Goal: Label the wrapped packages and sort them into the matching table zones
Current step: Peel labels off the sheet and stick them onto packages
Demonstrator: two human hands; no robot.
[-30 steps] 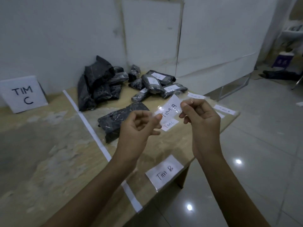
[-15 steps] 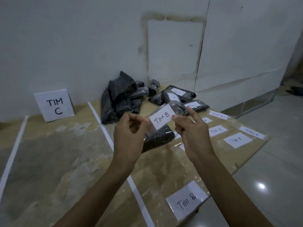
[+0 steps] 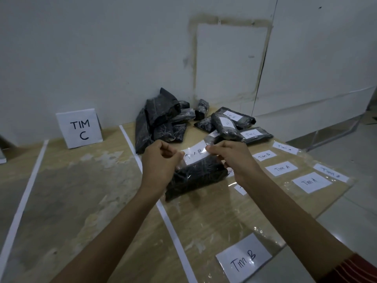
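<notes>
A white paper label [image 3: 195, 154] marked TIM B, backed by clear tape, is stretched flat between my hands. My left hand [image 3: 161, 162] pinches its left end and my right hand [image 3: 232, 158] pinches its right end. The label lies at the top edge of a black wrapped package [image 3: 195, 178] on the wooden table [image 3: 85, 193], just right of a white tape line [image 3: 175, 237]. Whether the label touches the package I cannot tell.
A pile of unlabelled black packages [image 3: 161, 121] leans on the back wall; labelled packages [image 3: 234, 125] lie right of it. Spare labels [image 3: 281, 168] sit under clear film at right. A TIM C sign [image 3: 79, 128] stands at the back left, a TIM B sign [image 3: 243, 259] at the front edge.
My hands have lowered the label from mid-air down onto the top of the black package and pulled it taut. The camera has tilted and moved closer.
</notes>
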